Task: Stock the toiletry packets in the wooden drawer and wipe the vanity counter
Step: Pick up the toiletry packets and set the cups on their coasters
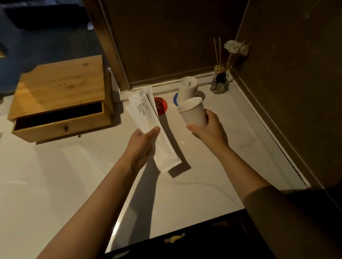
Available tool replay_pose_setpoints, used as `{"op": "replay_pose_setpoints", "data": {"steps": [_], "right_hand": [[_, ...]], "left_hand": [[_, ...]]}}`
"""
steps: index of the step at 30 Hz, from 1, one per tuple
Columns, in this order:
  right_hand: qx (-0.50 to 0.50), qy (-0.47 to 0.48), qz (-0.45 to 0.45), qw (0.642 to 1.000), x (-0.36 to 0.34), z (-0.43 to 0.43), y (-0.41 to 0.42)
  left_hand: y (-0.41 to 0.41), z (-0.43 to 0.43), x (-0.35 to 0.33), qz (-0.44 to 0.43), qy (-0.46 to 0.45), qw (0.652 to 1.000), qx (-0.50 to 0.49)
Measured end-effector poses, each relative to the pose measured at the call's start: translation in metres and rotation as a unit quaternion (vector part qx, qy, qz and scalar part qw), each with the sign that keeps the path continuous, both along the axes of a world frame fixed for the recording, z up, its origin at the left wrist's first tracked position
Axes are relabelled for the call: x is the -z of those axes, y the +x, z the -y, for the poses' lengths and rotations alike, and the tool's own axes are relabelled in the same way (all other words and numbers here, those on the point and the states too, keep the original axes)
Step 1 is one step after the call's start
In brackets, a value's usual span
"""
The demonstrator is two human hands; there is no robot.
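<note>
My left hand (144,142) grips a stack of long white toiletry packets (145,116), the top one printed "BRUSHING TEETH", held above the pale vanity counter (199,177). In my right hand (209,130) is a white cup (192,112), tilted with its mouth facing up and left, lifted just off the counter. The wooden drawer box (62,98) stands to the left, and its drawer (59,124) is pulled partly open, dark inside.
A second white cup (188,87) stands upside down on a blue coaster (175,99) by the back wall. A red coaster (161,106) shows behind the packets. A reed diffuser with dried flowers (220,80) sits in the back right corner. Dark walls bound the back and right.
</note>
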State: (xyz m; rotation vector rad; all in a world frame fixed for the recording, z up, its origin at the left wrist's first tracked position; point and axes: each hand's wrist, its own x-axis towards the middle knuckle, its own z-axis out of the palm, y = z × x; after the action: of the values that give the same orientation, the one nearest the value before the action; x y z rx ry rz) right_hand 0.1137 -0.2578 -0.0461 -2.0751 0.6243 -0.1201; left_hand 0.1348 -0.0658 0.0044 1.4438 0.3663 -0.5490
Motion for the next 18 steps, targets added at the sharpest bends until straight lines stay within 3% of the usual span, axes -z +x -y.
{"op": "replay_pose_setpoints", "data": {"steps": [6,9,18], "right_hand": [[-0.066,0.088,-0.016,0.994,-0.009,-0.007,0.018],[-0.086,0.088,0.001,0.992,-0.014,-0.015,0.025],[-0.016,0.013,0.023,1.000,-0.039,-0.039,0.069]], "left_hand": [[0.005,-0.015,-0.003,0.026,0.003,1.000,-0.012],[0.006,-0.025,-0.004,0.038,0.022,0.999,-0.013],[0.012,-0.052,-0.008,0.059,0.000,0.998,-0.028]]}}
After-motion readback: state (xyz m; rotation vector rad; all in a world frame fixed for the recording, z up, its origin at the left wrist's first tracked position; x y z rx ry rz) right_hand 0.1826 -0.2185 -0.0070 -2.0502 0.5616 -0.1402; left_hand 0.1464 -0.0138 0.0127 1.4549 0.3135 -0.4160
